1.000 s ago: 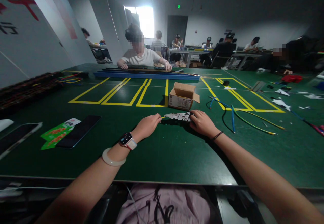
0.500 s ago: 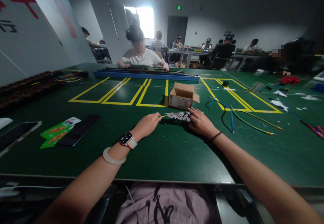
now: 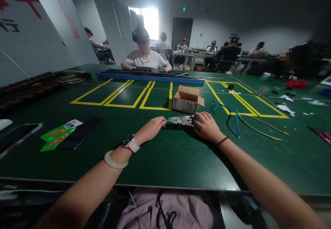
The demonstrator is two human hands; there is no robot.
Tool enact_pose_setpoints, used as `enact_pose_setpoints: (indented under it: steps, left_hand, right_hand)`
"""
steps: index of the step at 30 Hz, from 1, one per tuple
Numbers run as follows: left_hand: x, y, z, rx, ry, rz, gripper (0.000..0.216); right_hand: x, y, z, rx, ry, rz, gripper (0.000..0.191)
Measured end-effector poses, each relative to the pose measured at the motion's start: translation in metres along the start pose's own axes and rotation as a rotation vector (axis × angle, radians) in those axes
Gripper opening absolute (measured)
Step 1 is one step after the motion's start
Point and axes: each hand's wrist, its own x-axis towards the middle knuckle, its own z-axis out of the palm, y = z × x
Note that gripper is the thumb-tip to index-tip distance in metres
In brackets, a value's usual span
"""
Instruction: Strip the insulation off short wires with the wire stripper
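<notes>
Between left hand [image 3: 152,129] and pliers [image 3: 183,120], wire [image 3: 168,120] seems greener.

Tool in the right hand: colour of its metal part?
Tool: silvery metal, dark holes; best in the head view.

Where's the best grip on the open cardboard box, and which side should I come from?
I'd pinch the left end of the cardboard box, coming from the left: a flap juts out on the right, and the right hand, on the pliers, is close in front.
</notes>
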Motion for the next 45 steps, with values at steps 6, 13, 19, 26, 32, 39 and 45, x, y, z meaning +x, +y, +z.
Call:
enact_pose_setpoints:
  steps: [6, 13, 19, 26, 32, 39, 45]
  left_hand:
    - [0.002, -0.003, -0.003, -0.015, 0.003, 0.037, 0.027]
    - [0.003, -0.01, -0.007, -0.054, -0.033, 0.048, 0.031]
    - [0.004, -0.015, -0.008, -0.077, -0.038, 0.044, 0.03]
    - [0.004, -0.016, -0.01, -0.103, -0.037, 0.041, 0.031]
    - [0.006, -0.021, -0.009, -0.09, -0.034, 0.071, 0.032]
    - [0.006, -0.023, -0.008, -0.094, -0.06, 0.091, 0.032]
    - [0.006, -0.023, -0.008, -0.107, -0.049, 0.072, 0.029]
  right_hand:
    - [0.001, 0.0, -0.007, -0.026, 0.003, 0.027, 0.026]
    - [0.001, -0.002, -0.011, -0.05, -0.009, 0.006, 0.026]
    - [-0.001, -0.002, -0.011, -0.022, -0.018, -0.016, 0.024]
    - [-0.003, 0.002, -0.006, -0.006, 0.046, -0.045, 0.021]
    - [-0.003, 0.005, -0.003, 0.018, 0.078, -0.066, 0.021]
    - [-0.003, 0.005, -0.006, -0.036, 0.038, -0.087, 0.018]
    - [-0.003, 0.004, -0.007, -0.003, 0.054, -0.057, 0.018]
